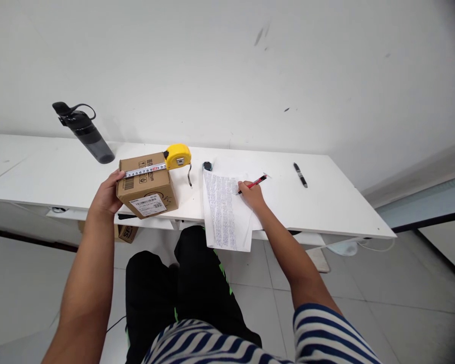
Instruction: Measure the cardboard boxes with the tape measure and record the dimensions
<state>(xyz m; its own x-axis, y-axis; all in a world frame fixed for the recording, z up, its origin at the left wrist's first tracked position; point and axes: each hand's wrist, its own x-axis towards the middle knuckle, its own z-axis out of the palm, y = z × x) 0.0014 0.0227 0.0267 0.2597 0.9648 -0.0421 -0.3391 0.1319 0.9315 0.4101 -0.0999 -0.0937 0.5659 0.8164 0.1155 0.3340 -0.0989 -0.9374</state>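
My left hand grips the left side of a brown cardboard box, its thumb on the end of the tape blade. A yellow tape measure rests at the box's right top edge, with its numbered blade drawn out across the top. A label is stuck to the box's near side. My right hand is closed around a red and black pen, over the right part of a sheet of paper filled with handwriting. The pen's lower tip meets the paper or hovers just above it; I cannot tell which.
On the white desk, a dark water bottle stands at the back left. A small teal and black object lies behind the paper, and a black pen lies to the right. Another cardboard box sits beneath the desk.
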